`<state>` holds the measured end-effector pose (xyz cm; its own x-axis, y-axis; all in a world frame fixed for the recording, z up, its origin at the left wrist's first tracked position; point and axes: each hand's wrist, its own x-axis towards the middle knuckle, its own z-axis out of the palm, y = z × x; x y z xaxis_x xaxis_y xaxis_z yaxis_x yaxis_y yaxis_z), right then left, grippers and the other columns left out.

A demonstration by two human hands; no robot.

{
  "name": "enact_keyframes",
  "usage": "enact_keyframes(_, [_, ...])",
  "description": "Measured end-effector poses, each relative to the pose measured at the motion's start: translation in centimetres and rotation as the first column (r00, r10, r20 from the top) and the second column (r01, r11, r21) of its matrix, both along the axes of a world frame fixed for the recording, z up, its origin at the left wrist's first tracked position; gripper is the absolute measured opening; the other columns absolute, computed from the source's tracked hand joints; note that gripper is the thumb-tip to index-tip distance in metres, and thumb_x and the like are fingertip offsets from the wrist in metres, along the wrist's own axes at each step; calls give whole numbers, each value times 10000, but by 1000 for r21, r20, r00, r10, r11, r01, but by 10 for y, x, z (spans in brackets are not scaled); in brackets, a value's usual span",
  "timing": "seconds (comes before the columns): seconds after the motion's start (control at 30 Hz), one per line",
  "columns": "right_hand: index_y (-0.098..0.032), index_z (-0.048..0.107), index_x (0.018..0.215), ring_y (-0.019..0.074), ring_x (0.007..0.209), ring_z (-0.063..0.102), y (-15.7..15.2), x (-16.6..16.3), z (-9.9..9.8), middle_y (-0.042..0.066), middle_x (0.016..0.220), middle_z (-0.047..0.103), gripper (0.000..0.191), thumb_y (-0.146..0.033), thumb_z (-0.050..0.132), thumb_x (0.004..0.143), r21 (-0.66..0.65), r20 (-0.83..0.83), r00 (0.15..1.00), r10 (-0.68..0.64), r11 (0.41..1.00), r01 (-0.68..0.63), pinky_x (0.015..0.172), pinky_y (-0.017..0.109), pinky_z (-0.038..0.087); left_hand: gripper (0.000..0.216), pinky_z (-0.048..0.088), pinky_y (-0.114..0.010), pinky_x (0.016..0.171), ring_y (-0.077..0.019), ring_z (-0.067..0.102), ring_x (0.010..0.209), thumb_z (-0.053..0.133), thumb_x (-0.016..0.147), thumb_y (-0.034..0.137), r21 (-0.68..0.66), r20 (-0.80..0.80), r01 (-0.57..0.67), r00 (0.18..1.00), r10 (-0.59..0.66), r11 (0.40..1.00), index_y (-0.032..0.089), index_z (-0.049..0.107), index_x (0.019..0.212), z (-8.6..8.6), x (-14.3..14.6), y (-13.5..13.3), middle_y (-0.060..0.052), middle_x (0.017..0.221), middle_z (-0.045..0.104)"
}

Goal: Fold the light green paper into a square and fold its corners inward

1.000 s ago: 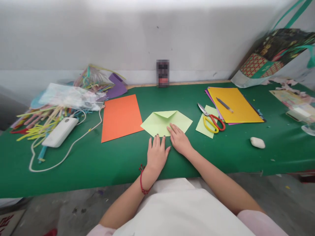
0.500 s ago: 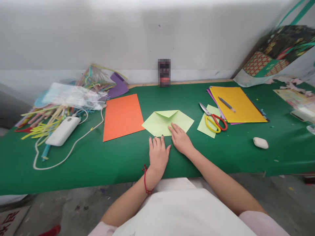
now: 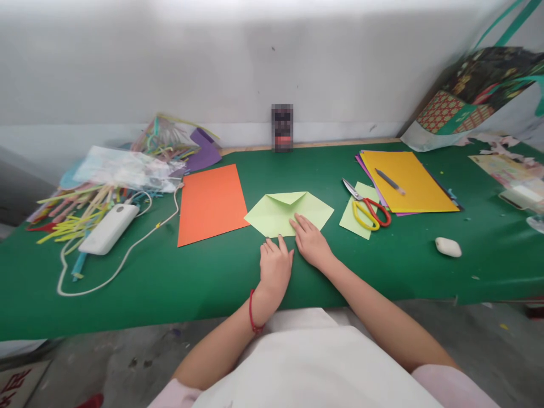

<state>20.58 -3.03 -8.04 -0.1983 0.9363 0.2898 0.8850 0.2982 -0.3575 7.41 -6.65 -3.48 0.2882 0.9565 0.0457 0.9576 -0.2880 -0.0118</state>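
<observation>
A light green folded paper [image 3: 280,211] lies on the green table [image 3: 382,266] in front of me, with a small flap turned down at its far edge. My right hand [image 3: 311,242] rests flat on its near right corner, fingers stretched out. Just below the paper's near point sits my left hand [image 3: 275,266], fingers partly curled, index fingertip at the paper's edge. It holds nothing. A red string bracelet circles the left wrist.
An orange sheet [image 3: 210,202] lies left of the paper. Red-and-yellow scissors [image 3: 366,208] rest on a green scrap, beside a yellow sheet stack [image 3: 410,182] with a pencil. A white power bank [image 3: 109,228] with cable and paper strips sit left. A white eraser [image 3: 447,247] lies right.
My left hand's fingers have curled in from flat, drawing slightly back from the paper. The right hand and paper stay put.
</observation>
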Motion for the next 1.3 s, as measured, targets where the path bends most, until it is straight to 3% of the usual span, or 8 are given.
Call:
enact_keyframes(0.1, [-135, 514, 1313, 246, 1304, 425, 0, 0, -1, 132, 1402, 475, 465, -140, 344, 880, 13, -4, 1000, 2, 1000, -2, 1069, 449, 381, 429, 492, -345, 651, -268, 675, 746, 289, 963, 287, -95, 6, 50, 999, -50, 994, 62, 642, 1054, 21, 0, 27, -176, 754, 693])
enact_keyframes(0.17, [-132, 520, 1305, 248, 1303, 428, 0, -1, -1, 135, 1396, 481, 461, -136, 347, 878, 19, -5, 1000, 3, 1000, -3, 1074, 448, 374, 403, 484, -318, 601, -256, 675, 718, 312, 959, 295, -102, 33, 60, 998, -57, 993, 112, 669, 920, 32, -1, 52, -143, 717, 684])
enact_keyframes(0.27, [-111, 537, 1286, 255, 1298, 432, 1, -1, -1, 155, 1384, 488, 452, -130, 350, 875, 19, -32, 999, 7, 1000, -7, 1077, 453, 370, 368, 501, -307, 688, -220, 670, 817, 294, 958, 224, 53, 178, 131, 974, -138, 990, 156, 656, 958, 32, -2, 89, -113, 872, 701])
enact_keyframes(0.37, [-109, 576, 1235, 241, 1267, 470, 2, 3, 0, 153, 1344, 530, 424, -140, 353, 876, 21, -148, 989, 19, 1000, -16, 1069, 434, 384, 365, 444, -334, 945, -195, 575, 1124, 296, 945, 168, 208, 284, 225, 917, -279, 952, 159, 572, 1184, 14, -6, 109, -123, 1237, 609])
enact_keyframes(0.47, [-169, 633, 1138, 204, 1190, 541, 1, 13, 2, 108, 1265, 601, 394, -138, 350, 867, 35, -324, 946, -3, 999, 15, 1032, 407, 427, 424, 263, -439, 1115, -216, 342, 1362, 326, 948, 226, 102, 221, 367, 898, -381, 925, 161, 431, 1353, -6, -11, 111, -108, 1470, 392])
enact_keyframes(0.67, [-225, 686, 1015, 214, 1150, 567, 0, 31, 2, 78, 1220, 630, 356, -159, 370, 864, 38, -423, 895, -138, 985, 170, 992, 438, 452, 538, 150, -486, 1147, -237, 192, 1420, 278, 957, 378, -164, 140, 313, 946, -292, 935, 159, 281, 1449, -13, -13, 105, -95, 1537, 225])
enact_keyframes(1.1, [-219, 690, 1049, 226, 1157, 558, 0, 28, -4, 90, 1240, 617, 353, -164, 403, 850, 46, -326, 941, -90, 993, 111, 1014, 463, 433, 546, 147, -491, 1144, -237, 190, 1421, 303, 947, 385, -170, 165, 301, 948, -274, 938, 157, 293, 1443, -10, -13, 105, -107, 1536, 237])
enact_keyframes(1.3, [-199, 676, 1056, 231, 1159, 553, -1, 23, -4, 110, 1236, 613, 350, -141, 402, 846, 64, -229, 970, -83, 993, 100, 1006, 452, 434, 494, 172, -565, 1108, -295, 195, 1415, 368, 931, 438, -136, 165, 197, 971, -174, 971, 222, 430, 1371, -5, -11, 105, -145, 1535, 236])
